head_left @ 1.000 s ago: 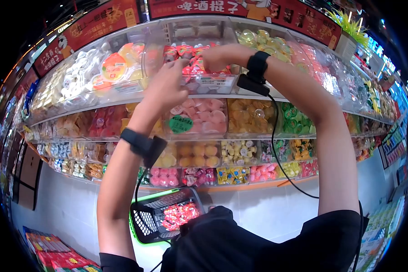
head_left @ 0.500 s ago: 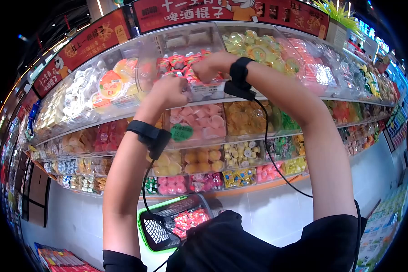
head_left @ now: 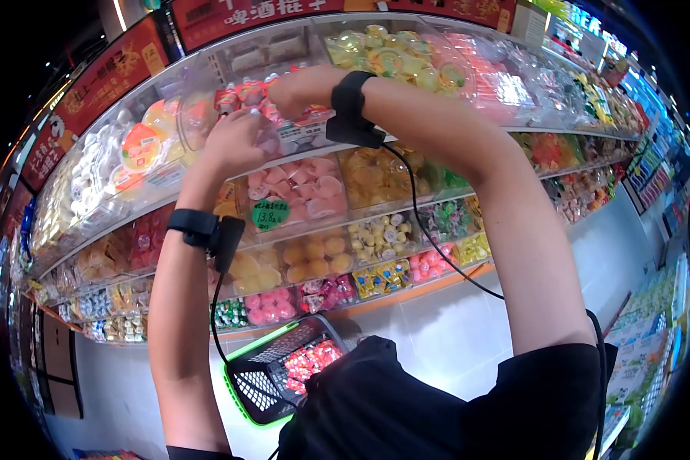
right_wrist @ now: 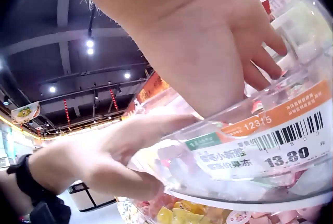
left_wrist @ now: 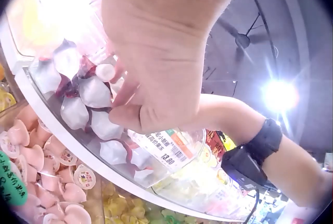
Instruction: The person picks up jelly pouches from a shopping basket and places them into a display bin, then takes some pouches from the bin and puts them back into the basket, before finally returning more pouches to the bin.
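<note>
Both hands are at a clear bin of red jelly pouches (head_left: 251, 92) on the upper shelf. My left hand (head_left: 230, 146) is at the bin's front wall, its thumb lower than the fingers. Beside its fingers a white cap (left_wrist: 105, 72) shows in the left wrist view. My right hand (head_left: 303, 90) reaches over the front wall, with bent fingers (right_wrist: 268, 66) behind the clear plastic. Its thumb side is hidden, and I cannot tell what either hand holds. A price label (right_wrist: 260, 151) reading 13.80 is on the front wall. Silvery pouch undersides (left_wrist: 93, 94) show through the bin.
A black basket (head_left: 241, 381) with a green rim and red packets (head_left: 312, 364) stands on the floor below. Neighbouring bins hold yellow jelly cups (head_left: 376, 50) and peach-shaped packs (head_left: 140, 146). Pink cups (head_left: 303, 188) fill the tier underneath. Cables hang from both wrists.
The head view has shifted, so the shelves lie further left in it. My left hand dipped at the bin's front, then came up again. My right hand stays over the same bin.
</note>
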{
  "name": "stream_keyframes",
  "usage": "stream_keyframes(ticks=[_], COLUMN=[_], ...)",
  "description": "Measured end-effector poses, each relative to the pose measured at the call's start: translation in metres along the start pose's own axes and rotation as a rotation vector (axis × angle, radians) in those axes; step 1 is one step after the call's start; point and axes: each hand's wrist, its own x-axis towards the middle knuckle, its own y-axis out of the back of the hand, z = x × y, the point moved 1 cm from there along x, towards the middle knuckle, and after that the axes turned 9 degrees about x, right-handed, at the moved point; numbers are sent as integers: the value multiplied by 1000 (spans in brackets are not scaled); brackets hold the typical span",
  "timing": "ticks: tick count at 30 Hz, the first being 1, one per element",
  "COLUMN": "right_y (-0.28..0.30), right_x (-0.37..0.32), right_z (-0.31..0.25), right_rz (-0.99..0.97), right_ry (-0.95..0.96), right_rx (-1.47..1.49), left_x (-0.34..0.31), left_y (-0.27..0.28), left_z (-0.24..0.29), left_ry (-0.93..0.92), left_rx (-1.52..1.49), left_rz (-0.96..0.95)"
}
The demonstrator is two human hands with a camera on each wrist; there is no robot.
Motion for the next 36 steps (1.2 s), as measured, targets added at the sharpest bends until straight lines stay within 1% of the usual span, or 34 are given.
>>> stream_keyframes(ticks=[2, 4, 5, 8, 9, 10, 12, 13, 16, 18, 20, 21, 22, 24, 25, 26, 28, 30, 31, 33, 34, 36], right_y=[17, 13, 9, -16, -29, -45, -84, -107, -183, -235, -287, -316, -342, -393, -422, -447, -500, -566, -588, -645, -677, -740], right_x=[-35, -48, -55, -102, -121, -138, -167, -177, -192, -194, -190, -187, -184, -181, -178, -172, -166, -170, -167, -163, -161, -150], right_z=[-15, -19, -24, -36, -43, -49, -65, -72, -97, -122, -148, -163, -176, -206, -221, -235, -262, -282, -291, -303, -311, -325], right_rz=[148, 191, 210, 412, 482, 551, 579, 583, 370, 240, 122, 110, 15, -192, -178, -253, -421, -435, -518, -685, -746, -974], right_ry=[82, 43, 30, 255, 307, 361, 381, 385, 264, 211, 201, 206, 184, 135, 129, 87, 2, 23, -9, 54, 81, 106], right_rx=[68, 116, 139, 168, 209, 257, 359, 428, 626, 745, 842, 890, 943, 1034, 1086, 1097, 1088, 997, 903, 699, 607, 452], left_x=[-1, -2, -3, -19, -32, -50, -100, -130, -237, -316, -389, -420, -453, -515, -537, -556, -595, -619, -626, -641, -651, -675], left_y=[-8, -6, -5, -8, -12, -22, -59, -81, -159, -208, -243, -250, -265, -290, -300, -307, -332, -353, -364, -401, -427, -494], left_z=[-7, -6, -5, 17, 26, 32, 42, 47, 64, 76, 89, 100, 110, 131, 142, 154, 175, 193, 197, 206, 208, 213], left_ry=[-22, -65, -26, -18, -12, -3, 23, 60, 224, 404, 580, 664, 761, 907, 986, 1104, 1244, 1384, 1431, 1500, 1494, 1657], left_rx=[44, 57, 24, 115, 28, 37, 60, 35, -96, -240, -280, -310, -258, -342, -275, -307, -292, -364, -428, -456, -433, -709], left_rz=[56, 82, 46, 328, 395, 476, 607, 518, 216, 18, -183, -218, -262, -217, -234, -226, -267, -209, -188, -138, -128, -69])
